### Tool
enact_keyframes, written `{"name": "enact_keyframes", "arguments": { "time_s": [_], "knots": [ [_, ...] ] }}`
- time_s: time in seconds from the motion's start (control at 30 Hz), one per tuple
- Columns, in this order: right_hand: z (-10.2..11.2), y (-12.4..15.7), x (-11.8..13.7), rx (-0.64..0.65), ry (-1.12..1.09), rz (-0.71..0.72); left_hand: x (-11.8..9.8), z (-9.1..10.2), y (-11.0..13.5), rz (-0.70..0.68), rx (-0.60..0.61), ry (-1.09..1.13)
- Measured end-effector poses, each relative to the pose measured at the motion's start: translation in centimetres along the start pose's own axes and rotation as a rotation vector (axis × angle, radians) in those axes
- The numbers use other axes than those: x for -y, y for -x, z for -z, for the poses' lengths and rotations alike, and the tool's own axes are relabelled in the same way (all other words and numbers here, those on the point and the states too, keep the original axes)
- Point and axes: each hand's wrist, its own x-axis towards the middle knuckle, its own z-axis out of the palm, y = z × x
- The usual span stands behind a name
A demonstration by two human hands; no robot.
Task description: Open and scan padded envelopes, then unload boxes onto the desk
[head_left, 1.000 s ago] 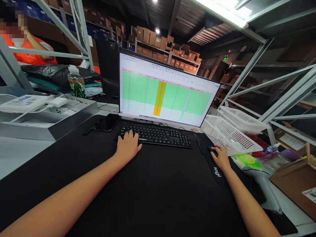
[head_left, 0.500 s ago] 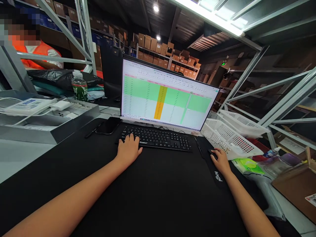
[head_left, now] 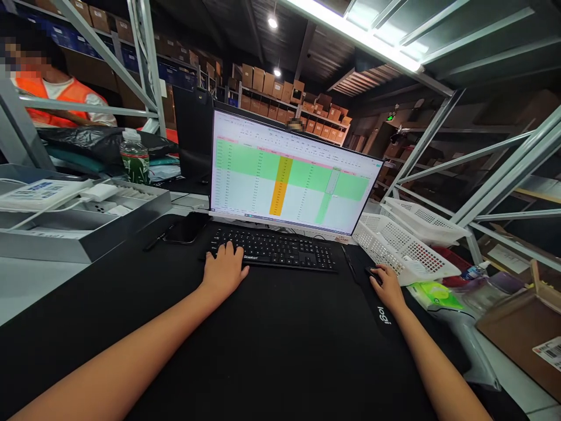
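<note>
My left hand (head_left: 223,270) lies over the left end of a black keyboard (head_left: 280,250), its fingers spread on the keys and thumb out to the side. My right hand (head_left: 388,286) is curled over a dark computer mouse (head_left: 373,273), which is mostly hidden under the fingers. Behind the keyboard stands a monitor (head_left: 293,169) with a spreadsheet of green, white and orange cells. A black desk mat (head_left: 272,327) lies under both forearms. A dark pen (head_left: 349,261) rests between the keyboard and the mouse.
White perforated baskets (head_left: 403,251) stand right of the monitor, near a green packet (head_left: 438,295) and a cardboard box (head_left: 521,327). On the left are a phone (head_left: 186,228), a grey tray (head_left: 118,225) with cables and a bottle (head_left: 135,158). A person in an orange vest (head_left: 65,102) sits beyond.
The view has shifted slightly, so the scene sits a little further left. On the screen, the outlined selection in the right-hand column looks different. Both hands stay on the keyboard and mouse.
</note>
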Motion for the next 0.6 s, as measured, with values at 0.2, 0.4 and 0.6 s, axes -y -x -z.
{"name": "enact_keyframes", "arguments": {
  "time_s": [0.2, 0.4, 0.6],
  "knots": [
    [0.00, -0.05, 0.07, 0.004, -0.009, -0.009, -0.05, 0.34, 0.19, -0.004, 0.007, -0.013],
    [0.11, -0.14, 0.29, 0.004, -0.010, -0.005, -0.09, 0.55, 0.24, -0.001, 0.016, -0.020],
    [0.06, -0.21, 0.20, -0.003, -0.019, 0.004, -0.18, 0.70, 0.34, -0.003, 0.013, -0.021]
  ]
}}
